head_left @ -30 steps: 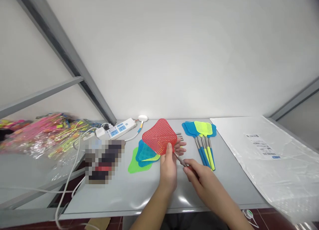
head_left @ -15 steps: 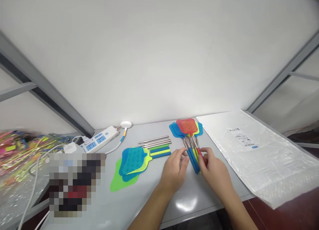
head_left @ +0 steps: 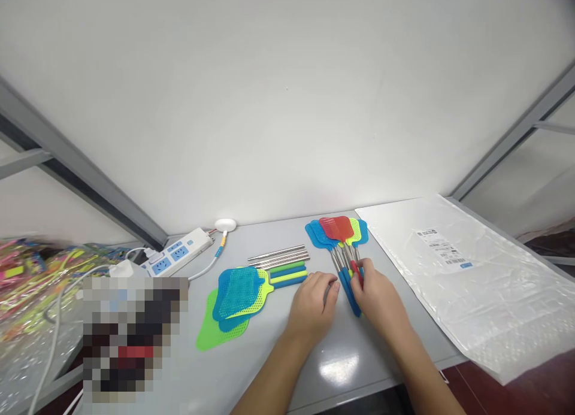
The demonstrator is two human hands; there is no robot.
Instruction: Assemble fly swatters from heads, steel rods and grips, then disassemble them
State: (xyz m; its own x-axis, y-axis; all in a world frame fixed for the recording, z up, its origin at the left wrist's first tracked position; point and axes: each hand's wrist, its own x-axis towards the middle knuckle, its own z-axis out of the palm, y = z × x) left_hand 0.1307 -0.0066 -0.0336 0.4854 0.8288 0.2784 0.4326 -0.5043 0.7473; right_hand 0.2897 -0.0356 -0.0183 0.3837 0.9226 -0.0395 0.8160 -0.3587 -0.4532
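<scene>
My right hand is closed on the red handle of a fly swatter whose red mesh head lies on top of the fanned pile. Beneath it are blue fly swatters and a yellow-green one, with metal shafts and coloured handles pointing toward me. Just left of the blue handles, my left hand rests with its fingers curled in and nothing visible in them. Farther left lies a second group of fly swatters, blue, yellow-green and green.
Several metal rods lie behind the left group. A white power strip with cables and a small white device sit at the back left. Bagged colourful items are at far left. A white plastic mailer bag covers the table's right side.
The red fly swatter has shifted slightly right and turned on the pile, held by my right hand. My left hand's fingers have curled and drawn slightly away from the handles.
</scene>
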